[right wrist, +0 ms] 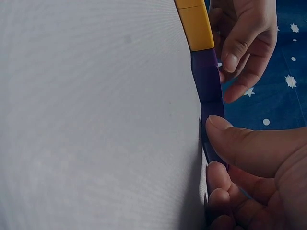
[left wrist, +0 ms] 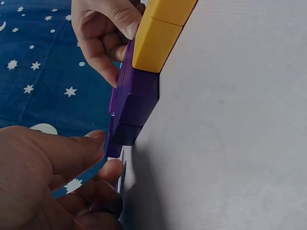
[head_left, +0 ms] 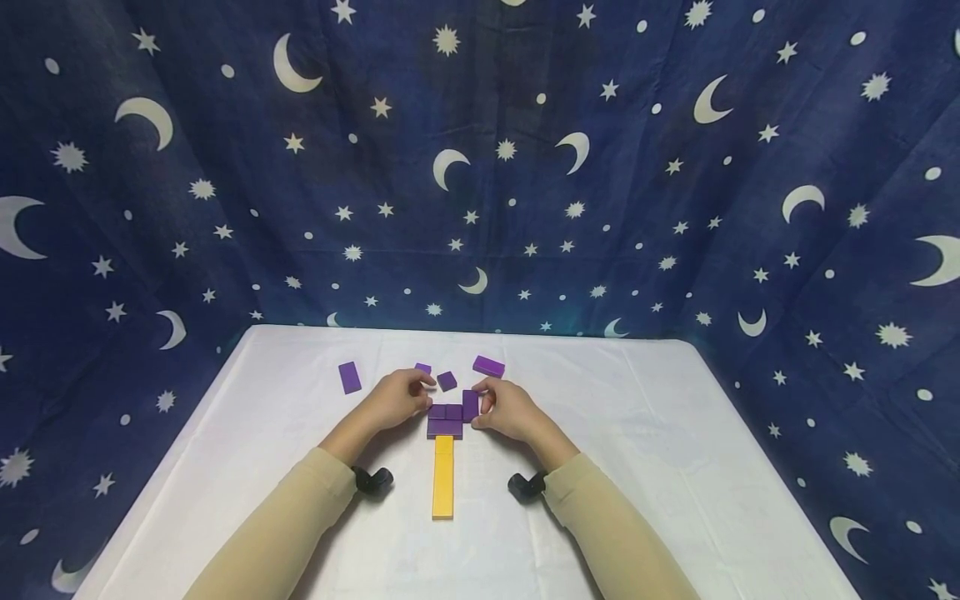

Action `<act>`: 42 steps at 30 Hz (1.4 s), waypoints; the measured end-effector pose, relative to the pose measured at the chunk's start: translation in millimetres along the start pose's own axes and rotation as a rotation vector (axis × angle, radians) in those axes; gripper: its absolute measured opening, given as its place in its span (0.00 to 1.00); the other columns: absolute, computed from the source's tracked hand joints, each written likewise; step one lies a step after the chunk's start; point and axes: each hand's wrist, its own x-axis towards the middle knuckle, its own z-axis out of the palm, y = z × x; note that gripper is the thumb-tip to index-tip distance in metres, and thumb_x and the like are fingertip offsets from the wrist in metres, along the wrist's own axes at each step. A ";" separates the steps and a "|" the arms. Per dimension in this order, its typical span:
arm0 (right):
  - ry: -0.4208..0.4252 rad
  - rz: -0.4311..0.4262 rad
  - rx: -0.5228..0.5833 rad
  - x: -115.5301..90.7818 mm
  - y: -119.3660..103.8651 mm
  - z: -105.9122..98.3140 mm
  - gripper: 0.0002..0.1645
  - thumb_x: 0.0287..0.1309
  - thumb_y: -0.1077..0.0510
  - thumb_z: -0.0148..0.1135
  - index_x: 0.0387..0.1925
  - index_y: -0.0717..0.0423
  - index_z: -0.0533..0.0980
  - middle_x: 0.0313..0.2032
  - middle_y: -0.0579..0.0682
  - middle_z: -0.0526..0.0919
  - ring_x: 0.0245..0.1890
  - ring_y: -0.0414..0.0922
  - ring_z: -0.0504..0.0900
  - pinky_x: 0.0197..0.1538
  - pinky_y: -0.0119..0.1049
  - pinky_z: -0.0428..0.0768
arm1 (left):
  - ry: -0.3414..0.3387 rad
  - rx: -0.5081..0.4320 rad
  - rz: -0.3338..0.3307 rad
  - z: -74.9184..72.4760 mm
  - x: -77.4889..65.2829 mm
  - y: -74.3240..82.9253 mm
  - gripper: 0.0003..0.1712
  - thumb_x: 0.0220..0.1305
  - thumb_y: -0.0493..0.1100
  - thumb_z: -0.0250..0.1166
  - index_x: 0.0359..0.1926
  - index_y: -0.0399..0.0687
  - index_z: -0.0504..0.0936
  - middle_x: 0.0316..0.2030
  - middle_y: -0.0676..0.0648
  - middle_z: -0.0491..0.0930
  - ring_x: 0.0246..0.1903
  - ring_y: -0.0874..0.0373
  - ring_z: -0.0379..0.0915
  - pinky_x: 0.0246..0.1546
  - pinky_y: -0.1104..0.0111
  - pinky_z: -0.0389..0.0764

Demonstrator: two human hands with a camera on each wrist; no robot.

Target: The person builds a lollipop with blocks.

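Observation:
My right hand (head_left: 512, 410) pinches an upright purple rectangular block (head_left: 470, 406) by its two ends, thumb at the near end. That block stands against the right side of a group of purple blocks (head_left: 446, 427). Below the group runs a straight strip of yellow blocks (head_left: 443, 483), its far end meeting the purple. My left hand (head_left: 393, 398) hovers at the group's left side with its fingers loosely bent and nothing between them. In the left wrist view, the left thumb (left wrist: 86, 148) is right at the edge of the purple blocks.
Beyond the hands lie loose purple pieces: a rectangle (head_left: 349, 377) at left, a small square (head_left: 447, 381), another piece (head_left: 423, 367) partly behind the left fingers, and a rectangle (head_left: 488, 367) at right. A white cloth-covered table (head_left: 637, 467) carries everything, before a starry blue curtain (head_left: 510, 192).

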 end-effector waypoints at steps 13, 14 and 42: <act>-0.001 0.004 -0.001 -0.2 -0.1 0.3 0.37 0.50 0.59 0.85 0.63 0.53 0.81 0.29 0.46 0.80 0.30 0.43 0.75 0.41 0.39 0.74 | 0.018 0.006 0.004 2.9 10.7 0.3 0.19 0.69 0.37 0.72 0.60 0.43 0.86 0.39 0.49 0.84 0.41 0.56 0.77 0.52 0.57 0.80; -0.001 0.004 -0.001 -0.3 -0.2 0.3 0.37 0.50 0.59 0.85 0.63 0.53 0.81 0.29 0.46 0.80 0.30 0.42 0.75 0.41 0.39 0.74 | 0.019 0.007 -0.001 2.8 11.5 0.2 0.19 0.69 0.38 0.72 0.60 0.43 0.86 0.40 0.49 0.85 0.41 0.56 0.78 0.53 0.57 0.80; 0.000 0.002 0.006 0.2 2.4 0.1 0.37 0.50 0.58 0.85 0.63 0.53 0.81 0.30 0.45 0.80 0.31 0.43 0.76 0.42 0.39 0.74 | 0.032 0.034 -0.059 8.8 27.8 9.9 0.22 0.63 0.39 0.75 0.59 0.46 0.87 0.36 0.48 0.85 0.34 0.56 0.77 0.35 0.67 0.77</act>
